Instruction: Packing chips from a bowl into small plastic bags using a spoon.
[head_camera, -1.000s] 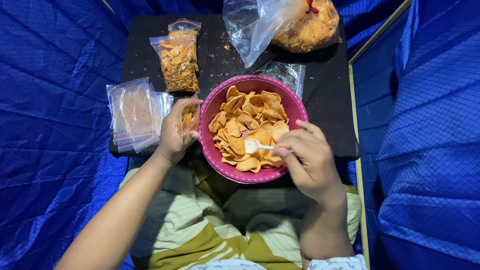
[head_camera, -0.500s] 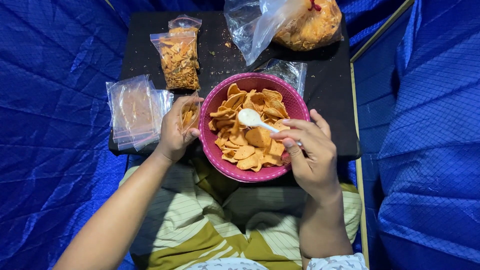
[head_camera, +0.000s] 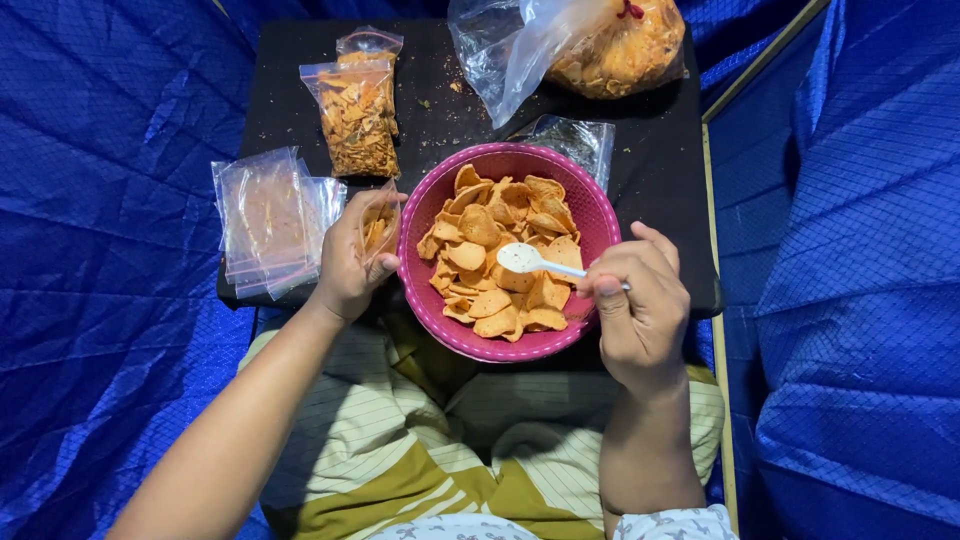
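A pink bowl (head_camera: 588, 205) of orange chips (head_camera: 492, 250) sits at the near edge of a black table (head_camera: 655, 190). My right hand (head_camera: 640, 310) grips a white plastic spoon (head_camera: 528, 259), its empty scoop lying over the chips in the middle of the bowl. My left hand (head_camera: 345, 265) holds a small clear bag (head_camera: 377, 226) upright against the bowl's left rim, with a few chips inside it.
A stack of empty clear bags (head_camera: 268, 222) lies at the table's left edge. Two filled chip bags (head_camera: 358, 110) lie at the back left. A large clear sack of chips (head_camera: 600, 45) and another small bag (head_camera: 575, 142) sit behind the bowl. Blue tarp (head_camera: 100, 250) surrounds the table.
The spoon rose out of the chips, swung to the bowl's upper middle, then came back toward the centre. My right hand shifted right. The left hand and its bag stayed put.
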